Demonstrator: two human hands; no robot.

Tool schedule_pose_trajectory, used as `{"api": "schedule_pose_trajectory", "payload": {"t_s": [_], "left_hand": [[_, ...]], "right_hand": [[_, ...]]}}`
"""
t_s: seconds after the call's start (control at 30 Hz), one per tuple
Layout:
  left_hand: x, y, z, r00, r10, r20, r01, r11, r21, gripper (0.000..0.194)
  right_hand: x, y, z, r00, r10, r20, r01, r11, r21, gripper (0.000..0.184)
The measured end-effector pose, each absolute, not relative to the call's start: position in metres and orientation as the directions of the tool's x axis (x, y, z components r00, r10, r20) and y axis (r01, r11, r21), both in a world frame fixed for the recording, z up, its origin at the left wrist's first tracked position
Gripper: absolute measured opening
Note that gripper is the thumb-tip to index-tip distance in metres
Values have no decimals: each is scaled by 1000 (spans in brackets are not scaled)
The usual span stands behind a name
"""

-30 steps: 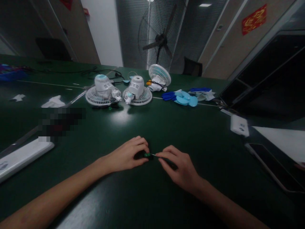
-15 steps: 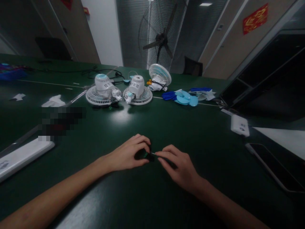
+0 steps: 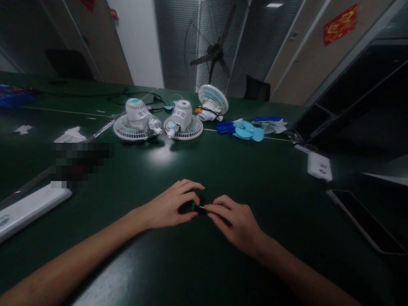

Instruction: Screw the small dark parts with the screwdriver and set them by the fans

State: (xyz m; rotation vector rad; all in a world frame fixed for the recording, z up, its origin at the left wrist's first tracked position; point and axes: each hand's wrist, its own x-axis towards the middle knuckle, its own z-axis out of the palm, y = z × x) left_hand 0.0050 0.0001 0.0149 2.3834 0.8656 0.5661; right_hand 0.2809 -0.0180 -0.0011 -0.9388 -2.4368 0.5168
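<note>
- Head view, at the left edge: one long white case (image 3: 35, 208) lay on the dark green table (image 3: 165, 263), and a crumpled white cloth (image 3: 70, 135) was farther back.
- Next, two white fan heads stood with the grille down, side by side: the left fan head (image 3: 137, 114) and the middle fan head (image 3: 182, 121).
- The left hand (image 3: 172, 205) rested low over the table. Its thumb and index finger were curved around the green end of the small dark piece, and they seemed closed on it; the other fingers were raised.
- The small dark piece (image 3: 200, 210) was between the two hands, near to the table top. Its exact kind I could not tell, because the fingers covered much of it. I judged it light and stiff, perhaps smooth enough to turn or slip between fingertips, and not very fragile. The better hold was probably a pinch on the thicker green end, with the other end guided lightly.
- The right hand (image 3: 239, 219) had its thumb and fingertips close together at the right end of the piece; whether they were clamped on it, I could not tell.
- Behind, a tilted fan head (image 3: 213, 102) stood, and to its right lay a light blue fan blade (image 3: 248, 129).
- At the far right there were a small white box (image 3: 319, 166) and a dark flat device (image 3: 366, 219).
</note>
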Motion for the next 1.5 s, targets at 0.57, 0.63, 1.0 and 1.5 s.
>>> {"api": "schedule_pose_trajectory", "payload": {"t_s": [0.57, 0.63, 1.0, 1.5], "left_hand": [[-7, 12, 9, 685, 712, 155, 499, -613, 613, 19], [-18, 21, 7, 666, 729, 157, 501, -593, 630, 20], [-142, 78, -10, 129, 951, 280, 833, -257, 490, 43], [-184, 71, 0, -56, 975, 214, 880, -53, 471, 58]], "right_hand": [[283, -17, 5, -587, 736, 335, 510, 659, -554, 27], [284, -16, 4, -590, 735, 335, 505, 660, -557, 27], [287, -17, 1, -602, 722, 342, 476, 668, -572, 27], [288, -18, 2, -609, 717, 338, 460, 667, -587, 27]]}}
